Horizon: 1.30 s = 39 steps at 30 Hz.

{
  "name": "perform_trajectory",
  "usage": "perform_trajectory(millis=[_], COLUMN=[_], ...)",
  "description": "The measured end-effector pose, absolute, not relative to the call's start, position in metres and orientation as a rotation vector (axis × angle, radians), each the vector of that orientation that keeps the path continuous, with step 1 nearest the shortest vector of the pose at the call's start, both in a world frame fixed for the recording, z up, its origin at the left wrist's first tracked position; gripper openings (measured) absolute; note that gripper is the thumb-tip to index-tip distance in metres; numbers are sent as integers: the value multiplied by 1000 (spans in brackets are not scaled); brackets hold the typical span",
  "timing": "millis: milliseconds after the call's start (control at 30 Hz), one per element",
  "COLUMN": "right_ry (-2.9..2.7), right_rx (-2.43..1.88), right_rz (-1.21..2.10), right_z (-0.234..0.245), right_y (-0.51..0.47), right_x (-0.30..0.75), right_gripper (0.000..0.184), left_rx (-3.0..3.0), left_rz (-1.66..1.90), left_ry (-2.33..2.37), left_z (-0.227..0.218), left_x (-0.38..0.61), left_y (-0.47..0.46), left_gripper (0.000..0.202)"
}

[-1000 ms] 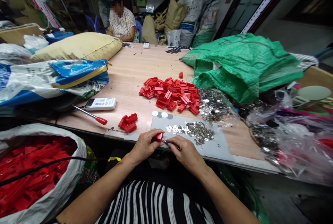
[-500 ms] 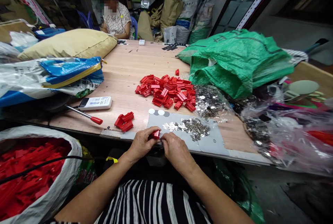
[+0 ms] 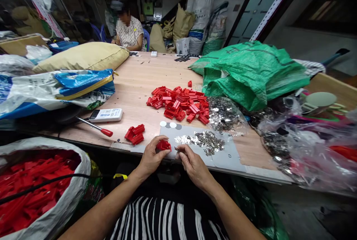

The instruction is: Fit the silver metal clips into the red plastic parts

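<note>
Between the thumb and fingers of my left hand (image 3: pixel 152 156) is a red plastic part (image 3: pixel 164 145), its hollow side showing, just over the table's front edge. My right hand (image 3: pixel 192 162) is beside it, pinching a small dark piece (image 3: pixel 176 149) at the fingertips; its exact kind is too small to make out. A gap separates that piece from the red part. Behind my right hand, small flat metal pieces (image 3: pixel 209 140) lie spread on a grey sheet (image 3: pixel 227 156). Farther back is a heap of similar red plastic parts (image 3: pixel 181 102), with several more (image 3: pixel 135 134) left of my left hand.
A red-tipped metal lever (image 3: pixel 106 132) and a white device (image 3: pixel 107 115) lie on the left. An open sack (image 3: pixel 83 150) of red parts stands at lower left. A green sack (image 3: pixel 251 72) and plastic bags (image 3: pixel 312 150) crowd the right. Across the table sits another person (image 3: pixel 129 31).
My hands have drawn apart slightly. The red part has turned so its hollow side shows, and the small dark piece in my right fingers is now clear of it. The camera view has tilted up.
</note>
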State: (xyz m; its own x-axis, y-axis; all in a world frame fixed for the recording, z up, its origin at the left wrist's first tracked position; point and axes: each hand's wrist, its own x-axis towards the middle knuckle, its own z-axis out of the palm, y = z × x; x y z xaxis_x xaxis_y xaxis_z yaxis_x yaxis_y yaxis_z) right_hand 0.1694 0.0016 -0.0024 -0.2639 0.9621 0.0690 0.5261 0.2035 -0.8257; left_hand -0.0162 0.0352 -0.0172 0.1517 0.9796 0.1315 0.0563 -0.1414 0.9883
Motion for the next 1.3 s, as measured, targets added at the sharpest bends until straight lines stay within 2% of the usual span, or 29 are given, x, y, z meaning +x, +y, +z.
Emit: perform_trajectory(millis=[133, 233, 567, 733, 900, 1000, 1100, 1300], right_ry=[-1897, -1915, -1975, -1967, -1804, -1756, -1799, -1813], right_rx=[-1291, -1252, -1230, -1313, -1277, -1294, -1431, -1844], right_rz=[1070, 1069, 978, 831, 875, 965, 938, 393], right_z=[6, 10, 17, 15, 8, 7, 9, 6], right_y=[-1, -2, 2, 2, 5, 7, 10, 23], right_x=[168, 163, 159, 159, 155, 154, 163, 201], right_gripper=[40, 45, 39, 34, 34, 38, 33, 16], left_rx=[965, 624, 195, 143, 201, 297, 395, 495], left_rz=[1177, 1097, 1008, 1035, 1059, 1062, 1105, 1317], left_ry=[933, 725, 576, 585, 570, 605, 793, 1100], left_z=[-4, 2, -1, 2, 4, 5, 2, -7], left_x=[-11, -9, -6, -2, 1, -2, -10, -33], left_y=[29, 24, 17, 14, 11, 11, 15, 27], left_gripper=[18, 21, 8, 13, 6, 14, 25, 39])
